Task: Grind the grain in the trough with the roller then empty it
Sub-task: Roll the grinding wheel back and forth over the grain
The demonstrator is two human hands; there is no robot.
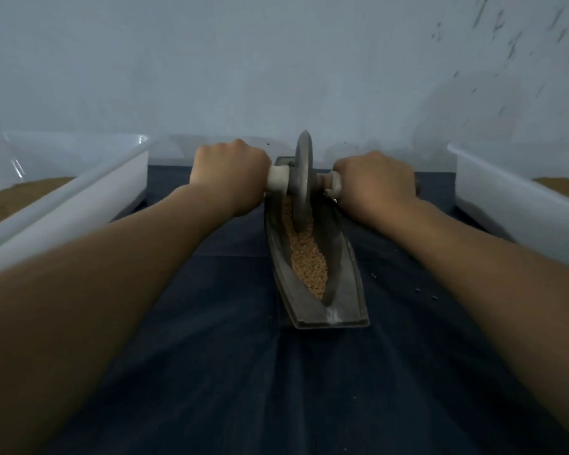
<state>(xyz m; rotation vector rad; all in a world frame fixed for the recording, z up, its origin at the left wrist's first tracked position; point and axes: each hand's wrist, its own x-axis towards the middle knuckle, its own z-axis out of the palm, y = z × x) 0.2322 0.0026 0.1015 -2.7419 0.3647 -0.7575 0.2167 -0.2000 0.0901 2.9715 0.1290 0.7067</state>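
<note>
Tan grain [309,261] lies in the dark boat-shaped trough [344,284] on a navy cloth [211,372], the grey disc roller [303,182] standing upright at its far end. Left hand [229,167] and right hand [375,183] each grip the roller's axle with curled fingers. White tubs [89,192] [493,192] holding brownish material flank them.

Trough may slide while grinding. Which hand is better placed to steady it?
Right hand, probably: though both grip the roller, it sits nearest the trough rim; the left hand is farther off.
</note>
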